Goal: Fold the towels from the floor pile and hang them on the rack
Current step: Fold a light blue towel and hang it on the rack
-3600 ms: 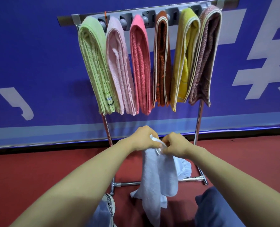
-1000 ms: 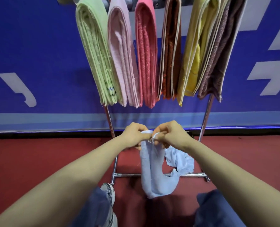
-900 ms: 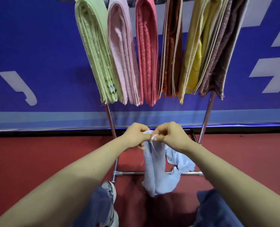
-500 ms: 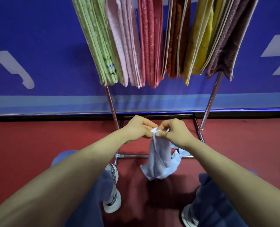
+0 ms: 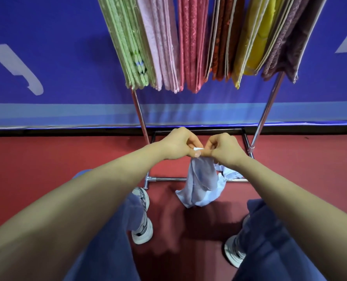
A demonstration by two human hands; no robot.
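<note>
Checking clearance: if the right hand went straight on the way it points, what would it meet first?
Probably the left hand: the right hand points at it, both pinching the towel at its top.

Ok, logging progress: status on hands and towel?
Left hand and right hand pinch pale blue cloth towel at its top. Towel hangs bunched, unfolded. Chrome metal rack behind, nothing between.

View: dipped downward. The top bar of the rack [image 5: 141,116] left the frame and its rear floor bar came in.
Hung towels [image 5: 191,43]: only the lower parts remained visible.
Pale towel [image 5: 201,183]: shortened from a long drape to a gathered bunch.
Left hand [image 5: 178,144], right hand [image 5: 223,150]: drew together until the thumbs touched at the towel's top.
Shoes [image 5: 142,218]: both entered view.
</note>
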